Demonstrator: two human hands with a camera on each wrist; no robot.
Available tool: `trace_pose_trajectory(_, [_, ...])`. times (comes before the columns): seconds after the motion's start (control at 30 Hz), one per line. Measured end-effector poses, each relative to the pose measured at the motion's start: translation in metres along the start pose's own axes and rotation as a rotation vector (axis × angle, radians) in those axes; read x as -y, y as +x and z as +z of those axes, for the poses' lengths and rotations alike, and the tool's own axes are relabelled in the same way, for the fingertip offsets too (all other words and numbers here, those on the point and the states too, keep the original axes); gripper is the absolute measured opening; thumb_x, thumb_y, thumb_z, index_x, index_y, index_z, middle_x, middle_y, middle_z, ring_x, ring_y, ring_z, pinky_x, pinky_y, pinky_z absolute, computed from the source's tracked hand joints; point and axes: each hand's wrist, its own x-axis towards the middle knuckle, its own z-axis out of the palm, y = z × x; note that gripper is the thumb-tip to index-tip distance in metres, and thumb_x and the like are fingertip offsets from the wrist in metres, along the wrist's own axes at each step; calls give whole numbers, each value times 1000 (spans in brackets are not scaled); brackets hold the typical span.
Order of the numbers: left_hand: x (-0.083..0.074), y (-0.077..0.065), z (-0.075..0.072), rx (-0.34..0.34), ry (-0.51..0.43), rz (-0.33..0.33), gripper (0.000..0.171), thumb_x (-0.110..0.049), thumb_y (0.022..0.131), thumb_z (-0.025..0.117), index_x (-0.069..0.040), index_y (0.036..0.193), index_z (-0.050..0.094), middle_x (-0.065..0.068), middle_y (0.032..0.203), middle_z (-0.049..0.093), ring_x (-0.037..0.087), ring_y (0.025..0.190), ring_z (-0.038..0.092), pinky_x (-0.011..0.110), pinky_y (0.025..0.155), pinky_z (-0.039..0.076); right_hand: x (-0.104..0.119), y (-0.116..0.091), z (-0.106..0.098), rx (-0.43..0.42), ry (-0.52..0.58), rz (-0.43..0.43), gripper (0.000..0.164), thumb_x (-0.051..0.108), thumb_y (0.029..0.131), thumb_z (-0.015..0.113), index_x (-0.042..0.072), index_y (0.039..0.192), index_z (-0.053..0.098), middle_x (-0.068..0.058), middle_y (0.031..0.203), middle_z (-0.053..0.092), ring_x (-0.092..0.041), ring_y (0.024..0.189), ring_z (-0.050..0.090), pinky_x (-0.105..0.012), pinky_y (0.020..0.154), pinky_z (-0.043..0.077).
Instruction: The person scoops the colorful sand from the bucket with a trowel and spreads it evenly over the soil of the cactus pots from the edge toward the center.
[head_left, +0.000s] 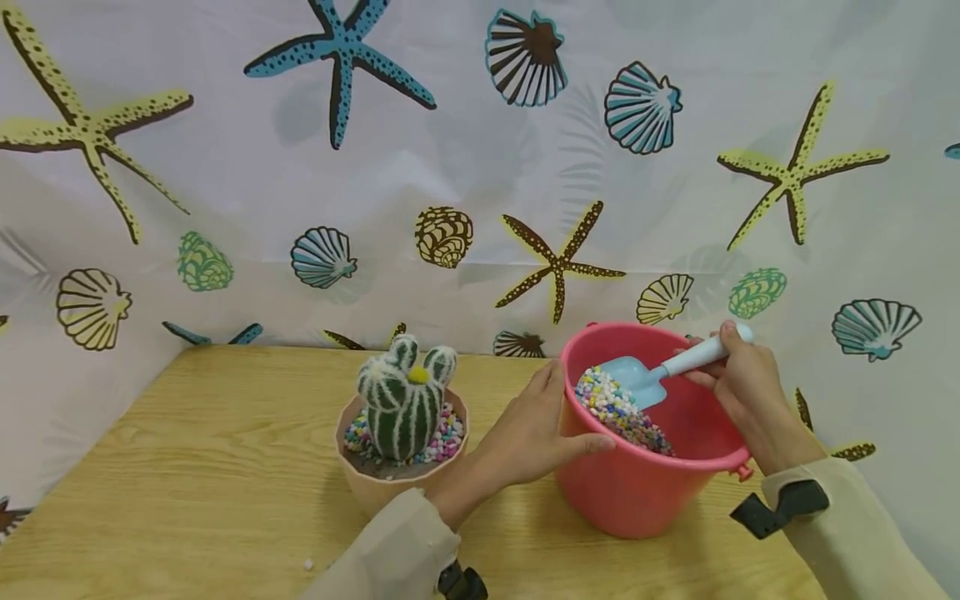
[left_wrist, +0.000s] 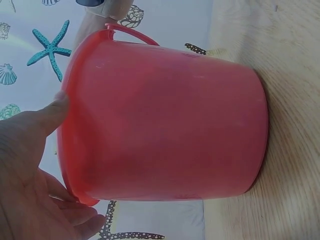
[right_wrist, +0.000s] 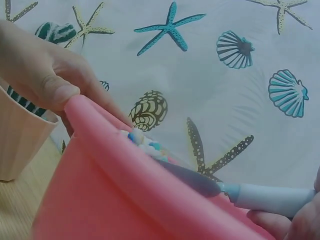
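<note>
A pink-red bucket point(head_left: 622, 500) stands on the table at right of the head view, with small multicoloured pebbles point(head_left: 611, 404) heaped along its inner left side. My left hand point(head_left: 525, 442) grips the bucket's left rim; in the left wrist view its thumb and fingers lie spread along the rim. My right hand point(head_left: 750, 392) holds a small light-blue shovel point(head_left: 636, 382) by its pale handle, over the bucket's right side. The shovel's blade lies inside the bucket against the pebbles. In the right wrist view the rim hides part of the blade and the pebbles show just above it.
Left of the bucket, a peach pot point(head_left: 360, 479) holds a fuzzy green cactus point(head_left: 405, 421) with coloured pebbles around it; my left forearm passes close by. One loose pale pebble point(head_left: 308, 564) lies on the wooden table point(head_left: 225, 467). A cloth point(head_left: 450, 150) printed with shells and starfish hangs behind.
</note>
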Motion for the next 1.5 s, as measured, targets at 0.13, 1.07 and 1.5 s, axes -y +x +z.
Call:
trace_pose_trajectory(0.13, [2, -1, 2, -7, 3, 2, 106, -52, 79, 72, -9, 154, 12, 9, 154, 28, 27, 137, 37, 46, 104, 42, -1, 1, -2, -31, 75, 28, 25, 35, 99, 42, 12, 110, 40, -1, 88, 62, -13, 76, 69, -31, 63, 58])
trace_pose_trajectory(1.07, [2, -1, 0, -1, -20, 3, 105, -53, 79, 72, -11, 154, 12, 8, 154, 28, 27, 137, 37, 48, 101, 44, -1, 0, 0, 56, 19, 39, 23, 31, 101, 39, 9, 108, 37, -2, 88, 58, -15, 73, 71, -32, 64, 59])
trace_pose_trajectory(1.5, [6, -17, -7, 29, 16, 13, 82, -51, 91, 56, -16, 154, 17, 5, 157, 25, 28, 142, 30, 53, 107, 36, -1, 1, -5, 24, 242, 72, 42, 32, 95, 50, 18, 129, 31, -11, 117, 42, -22, 80, 70, -44, 85, 43])
